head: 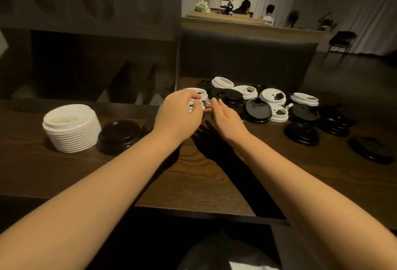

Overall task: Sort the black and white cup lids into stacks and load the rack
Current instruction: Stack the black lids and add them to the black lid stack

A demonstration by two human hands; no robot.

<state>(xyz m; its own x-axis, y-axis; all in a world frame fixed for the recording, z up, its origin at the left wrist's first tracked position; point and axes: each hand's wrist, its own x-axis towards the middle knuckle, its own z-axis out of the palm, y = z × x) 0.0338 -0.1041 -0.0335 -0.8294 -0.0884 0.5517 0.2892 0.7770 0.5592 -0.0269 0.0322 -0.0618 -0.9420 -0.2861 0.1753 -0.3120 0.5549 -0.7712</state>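
A tall stack of white lids (72, 128) stands at the left of the dark wooden table (193, 175), with a short stack of black lids (119, 135) beside it. A loose pile of black and white lids (257, 102) lies at the far middle and right. My left hand (178, 113) reaches into the pile's left edge, fingers curled round a white lid (194, 105) that is mostly hidden. My right hand (225, 116) is just to its right, fingers straight, fingertips near that lid and a black lid (231, 95).
More black lids (301, 133) lie scattered at the right, one near the table's right edge (370, 149). A dark padded bench back (247, 59) rises behind the table. People sit far off in the background. No rack can be made out.
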